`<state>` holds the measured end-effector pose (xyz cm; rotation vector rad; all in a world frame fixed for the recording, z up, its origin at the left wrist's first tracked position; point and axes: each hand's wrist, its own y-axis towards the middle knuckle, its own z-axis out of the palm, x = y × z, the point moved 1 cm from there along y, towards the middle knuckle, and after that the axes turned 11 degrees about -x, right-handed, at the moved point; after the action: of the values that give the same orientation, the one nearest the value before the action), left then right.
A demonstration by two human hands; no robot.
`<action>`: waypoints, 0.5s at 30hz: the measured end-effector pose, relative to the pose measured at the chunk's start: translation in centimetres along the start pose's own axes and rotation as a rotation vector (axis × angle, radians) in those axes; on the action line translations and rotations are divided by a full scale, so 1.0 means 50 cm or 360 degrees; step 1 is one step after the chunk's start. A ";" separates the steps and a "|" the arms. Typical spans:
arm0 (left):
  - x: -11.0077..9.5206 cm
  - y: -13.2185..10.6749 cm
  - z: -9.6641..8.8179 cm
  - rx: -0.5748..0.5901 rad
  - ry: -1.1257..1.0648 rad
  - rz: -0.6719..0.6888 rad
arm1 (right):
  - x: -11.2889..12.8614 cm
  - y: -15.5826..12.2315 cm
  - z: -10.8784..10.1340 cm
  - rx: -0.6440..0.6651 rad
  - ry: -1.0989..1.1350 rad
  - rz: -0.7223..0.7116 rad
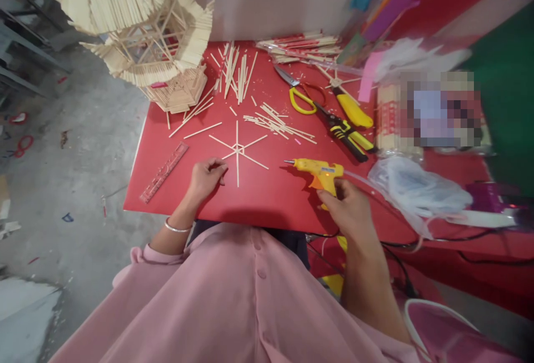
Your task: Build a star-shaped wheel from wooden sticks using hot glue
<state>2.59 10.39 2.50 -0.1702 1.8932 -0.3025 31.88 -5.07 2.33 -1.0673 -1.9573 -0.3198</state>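
A six-armed star of thin wooden sticks [237, 151], with a small hexagon at its centre, lies on the red table [250, 199]. My left hand [207, 179] is closed at the star's lower-left arm, whose outer end disappears under the curled fingers. To the right, my right hand [348, 204] grips the handle of a yellow hot glue gun [319, 169]. Its nozzle points left toward the star, apart from it. A glue stick runs out of the gun's back, and a small orange light glows on its side. Left of my left hand lies a clear ruler [163, 172].
A tiered stick model [175, 91] stands at the back left. Loose sticks [275, 121] lie behind the star. Scissors [301, 96], cutting pliers [348, 135] and a yellow-handled cutter [354, 109] sit at the back right, near a crumpled plastic bag [417, 185]. Black cables run along the front edge.
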 end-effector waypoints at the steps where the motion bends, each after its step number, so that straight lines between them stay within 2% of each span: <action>1: 0.002 0.008 -0.004 -0.0016 -0.0010 0.0011 | 0.002 -0.014 0.002 -0.0076 0.0160 0.0015; 4: 0.003 0.036 -0.013 -0.0161 -0.0114 0.0090 | 0.028 -0.061 0.010 -0.0207 0.0407 -0.0118; 6: -0.002 0.054 -0.014 -0.0286 -0.0228 0.0137 | 0.060 -0.085 0.018 -0.0205 0.0321 -0.0312; 8: -0.009 0.066 -0.008 -0.0316 -0.0325 0.0147 | 0.095 -0.095 0.029 -0.0250 0.0083 -0.0531; 12: -0.022 0.066 0.016 -0.0167 -0.0487 0.0064 | 0.161 -0.077 0.067 -0.0278 -0.0317 -0.0950; 15: -0.024 0.059 0.033 -0.0044 -0.0602 -0.0060 | 0.199 -0.045 0.108 -0.0275 -0.0575 -0.1162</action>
<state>4.63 13.30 2.22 -0.2630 1.5215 -0.2496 24.45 2.23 7.30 -0.4869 -2.6468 -0.7389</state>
